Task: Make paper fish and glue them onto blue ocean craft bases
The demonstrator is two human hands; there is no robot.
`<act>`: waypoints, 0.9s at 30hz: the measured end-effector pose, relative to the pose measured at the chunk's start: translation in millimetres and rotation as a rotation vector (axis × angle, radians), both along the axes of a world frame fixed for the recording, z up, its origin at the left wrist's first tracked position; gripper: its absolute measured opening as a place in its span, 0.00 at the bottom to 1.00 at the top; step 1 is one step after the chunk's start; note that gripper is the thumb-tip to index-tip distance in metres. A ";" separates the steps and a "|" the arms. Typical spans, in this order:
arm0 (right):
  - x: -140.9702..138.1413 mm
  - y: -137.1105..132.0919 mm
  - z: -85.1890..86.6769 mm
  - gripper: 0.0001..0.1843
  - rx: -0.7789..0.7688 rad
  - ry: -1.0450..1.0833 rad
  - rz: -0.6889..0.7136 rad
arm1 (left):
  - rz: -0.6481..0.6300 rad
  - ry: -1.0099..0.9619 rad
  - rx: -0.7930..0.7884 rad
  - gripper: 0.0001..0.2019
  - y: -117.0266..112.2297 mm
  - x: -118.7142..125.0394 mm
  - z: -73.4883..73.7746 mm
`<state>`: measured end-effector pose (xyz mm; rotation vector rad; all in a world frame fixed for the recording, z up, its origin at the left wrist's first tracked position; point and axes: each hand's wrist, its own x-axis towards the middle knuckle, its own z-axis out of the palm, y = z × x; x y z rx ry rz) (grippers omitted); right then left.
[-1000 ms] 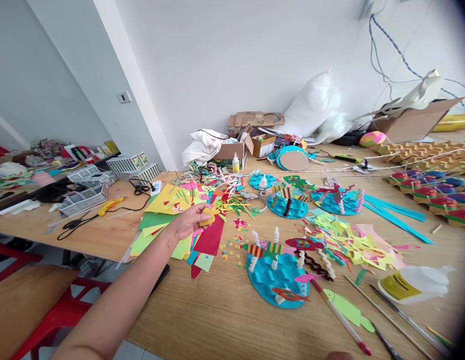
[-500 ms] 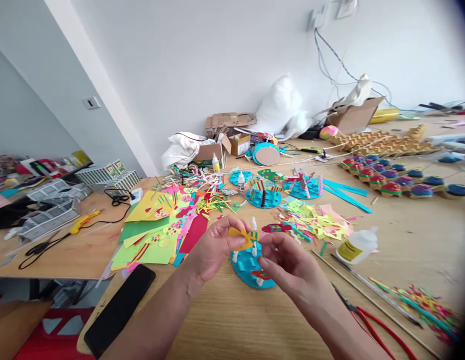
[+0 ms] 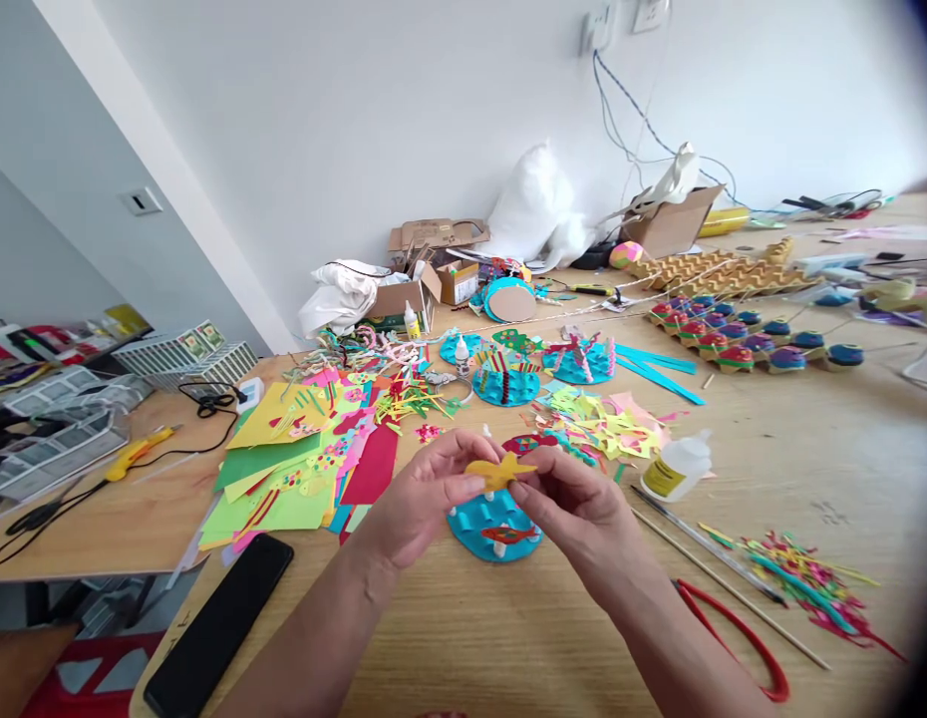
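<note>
A yellow paper fish (image 3: 496,475) is pinched at both ends over a round blue base (image 3: 470,538). Its wider end sits between the thumb and fingers of my left hand (image 3: 423,499). My right hand (image 3: 579,499) grips the tail end with thumb and fingertips. Below, the blue base lies on the table, with white pegs and a small red-orange fish (image 3: 506,536) at its near side; my hands partly hide its far side. Just behind, a dark red patterned fish (image 3: 529,445) is partly covered by my right fingers.
Coloured paper sheets (image 3: 284,489) and a black phone (image 3: 220,623) lie to the left. On the right are a glue bottle (image 3: 677,469), a wooden stick (image 3: 733,588), red-handled pliers or scissors (image 3: 748,638) and paper scraps (image 3: 807,578). Finished-looking blue bases (image 3: 506,389) stand behind.
The yellow fish has turned to a plain face, its striped part no longer showing. My right hand has closed on the tail end. The view has shifted slightly right.
</note>
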<state>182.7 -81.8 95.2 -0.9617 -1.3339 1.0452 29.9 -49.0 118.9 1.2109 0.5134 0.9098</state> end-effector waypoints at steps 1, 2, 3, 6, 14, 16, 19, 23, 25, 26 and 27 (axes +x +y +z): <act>2.5 -0.8 -0.1 0.04 0.067 -0.064 -0.058 | 0.042 0.006 0.028 0.08 0.5 -1.2 0.9; 5.2 -1.8 -0.3 0.02 0.158 -0.152 -0.135 | 0.102 0.023 0.064 0.08 1.1 -2.7 1.0; 8.2 -3.1 -0.7 0.02 0.272 -0.256 -0.222 | 0.170 0.054 0.101 0.08 1.7 -4.3 0.1; 16.5 -8.1 -4.0 0.10 0.635 -0.553 -0.405 | 0.301 0.159 0.134 0.05 1.5 -8.3 -7.0; 18.5 -16.1 -13.3 0.11 0.901 -0.819 -0.417 | 0.148 0.015 -0.214 0.08 -10.0 4.9 -14.6; 17.7 -16.9 -13.4 0.10 0.898 -0.821 -0.425 | 0.141 -0.005 -0.238 0.07 -10.4 8.2 -13.2; 18.1 -17.9 -14.6 0.10 0.888 -0.807 -0.432 | 0.145 -0.034 -0.254 0.07 -9.4 10.0 -13.1; 20.2 -18.0 -19.6 0.14 0.872 -0.761 -0.417 | 0.136 -0.052 -0.227 0.07 -7.9 9.0 -16.9; 20.3 -18.2 -22.2 0.16 0.835 -0.707 -0.395 | 0.165 -0.036 -0.190 0.06 -7.7 8.2 -19.4; 19.8 -18.5 -23.1 0.16 0.803 -0.664 -0.388 | 0.195 -0.014 -0.161 0.06 -7.9 7.9 -20.5; 18.9 -18.8 -23.9 0.16 0.758 -0.606 -0.382 | 0.226 0.013 -0.127 0.07 -8.3 7.8 -21.6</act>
